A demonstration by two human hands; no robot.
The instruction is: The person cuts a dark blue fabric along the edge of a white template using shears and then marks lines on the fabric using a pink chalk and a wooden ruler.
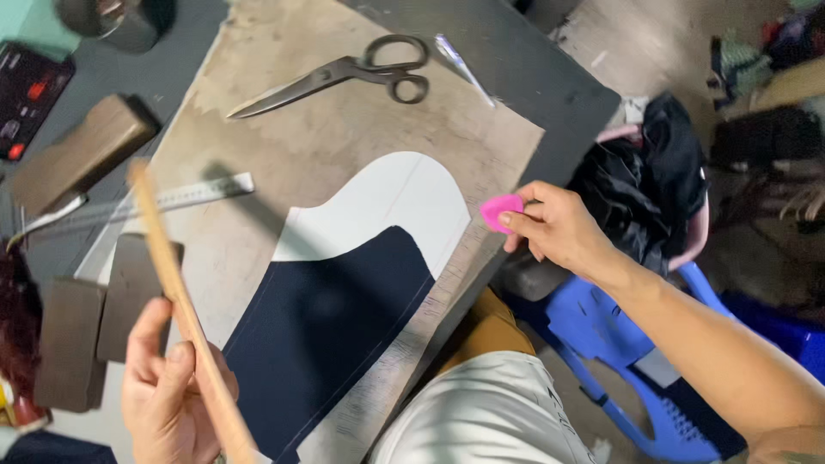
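Chalk (500,211), a small pink piece, is pinched in the fingers of the right hand (557,230), which hangs just past the right edge of the worktop (550,77), over the gap by a blue plastic chair (601,331). The left hand (168,395) is closed around one long wooden stick (176,292), held up at the near left and tilted toward the far side. One dark blue cloth piece (331,335) lies flat on the brown board (309,146), and one white paper shape (395,202) sticks out from under its far edge. There is open board between the white shape and the one pair of scissors (344,76) at the far side. One metal ruler (185,196) lies to the left. Three brown blocks (82,155) sit along the left edge. A round dark pot (116,21) stands at the far left corner; I cannot tell what is in it. Dark clothes (644,180) are heaped on the chair.
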